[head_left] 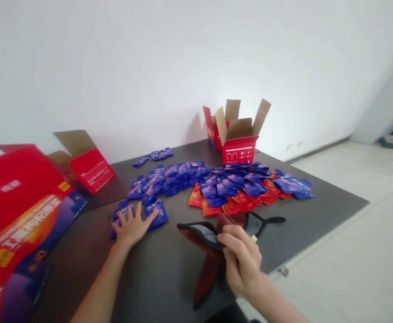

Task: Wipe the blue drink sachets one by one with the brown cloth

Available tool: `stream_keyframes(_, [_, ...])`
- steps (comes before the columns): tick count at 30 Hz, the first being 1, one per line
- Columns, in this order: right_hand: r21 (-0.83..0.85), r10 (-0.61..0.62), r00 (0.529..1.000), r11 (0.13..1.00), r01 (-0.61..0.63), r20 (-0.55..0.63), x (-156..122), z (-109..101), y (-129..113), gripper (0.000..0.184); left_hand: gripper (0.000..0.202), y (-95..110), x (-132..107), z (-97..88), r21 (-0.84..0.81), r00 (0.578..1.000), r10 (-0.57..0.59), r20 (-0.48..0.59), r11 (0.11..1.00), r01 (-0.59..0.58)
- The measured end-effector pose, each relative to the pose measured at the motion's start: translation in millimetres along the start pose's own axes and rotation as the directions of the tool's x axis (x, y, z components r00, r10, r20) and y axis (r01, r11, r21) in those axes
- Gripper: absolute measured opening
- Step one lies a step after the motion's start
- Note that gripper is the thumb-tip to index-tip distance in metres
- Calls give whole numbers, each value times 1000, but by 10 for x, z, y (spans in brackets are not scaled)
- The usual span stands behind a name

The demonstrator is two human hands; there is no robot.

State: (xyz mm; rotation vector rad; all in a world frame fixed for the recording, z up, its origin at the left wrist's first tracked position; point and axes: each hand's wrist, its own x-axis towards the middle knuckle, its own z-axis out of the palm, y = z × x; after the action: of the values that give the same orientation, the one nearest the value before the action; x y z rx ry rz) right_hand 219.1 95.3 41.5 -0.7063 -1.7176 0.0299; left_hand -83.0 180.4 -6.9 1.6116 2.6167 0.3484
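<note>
My left hand (131, 228) lies with its fingers spread over two blue-purple packets near the middle left of the table. Its fingers rest on the left packet (114, 221), and its thumb touches the right packet (157, 215). My right hand (241, 258) is closed on the edge of a dark red cloth item with black trim and grey lining (207, 264), at the table's front edge. What kind of item it is I cannot tell. Behind the hands lie a row of blue-purple packets (169, 177) and a heap of orange-red packets (240, 202) with blue ones on top.
A large red printed carton (17, 215) fills the left side, beside an open red box (91, 170). At the back right stand two more red boxes, the nearer one (239, 151) with raised flaps. A few packets (154, 156) lie near the white wall (149, 67).
</note>
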Motion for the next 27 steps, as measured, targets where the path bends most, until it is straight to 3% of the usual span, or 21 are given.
stream_keyframes(4, [-9,-33,999,999,33,21,-8,43,-8,27,80,31,-109,-92,-65,989,11,-151,998,-21])
stream_keyframes(8, [3,-23,998,1000,22,60,9,-21,77,26,57,-5,-430,-401,-125,955,61,-289,987,-101])
stream_keyframes(10, [26,14,1000,1000,-14,15,111,-103,137,25,49,-58,-660,-572,-159,944,48,-327,982,-104])
stream_keyframes(12, [6,57,992,998,-57,-117,327,-217,192,22,42,-123,-905,-668,-205,935,12,-354,974,-91])
stream_keyframes(14, [-89,46,964,993,-72,-261,661,-347,236,18,36,-182,-1127,-658,-218,938,11,-346,972,-92])
stream_keyframes(16, [-150,-17,945,988,-34,-326,1081,-467,271,15,33,-219,-1293,-566,-198,957,50,-286,974,-110])
stream_keyframes(19, [-137,-78,942,990,34,-327,1726,-554,301,21,34,-215,-1418,-410,-176,977,138,-161,970,-166])
stream_keyframes(21, [-104,-100,956,992,74,-277,2065,-528,295,37,34,-188,-1439,-354,-210,974,181,-136,956,-207])
stream_keyframes(24, [-53,-97,945,995,85,-314,2349,-385,239,51,32,-172,-1422,-313,-302,961,218,-169,917,-261])
stream_keyframes(27, [-14,-56,913,998,56,-404,2426,-170,159,27,33,-215,-1396,-247,-406,953,220,-206,867,-288])
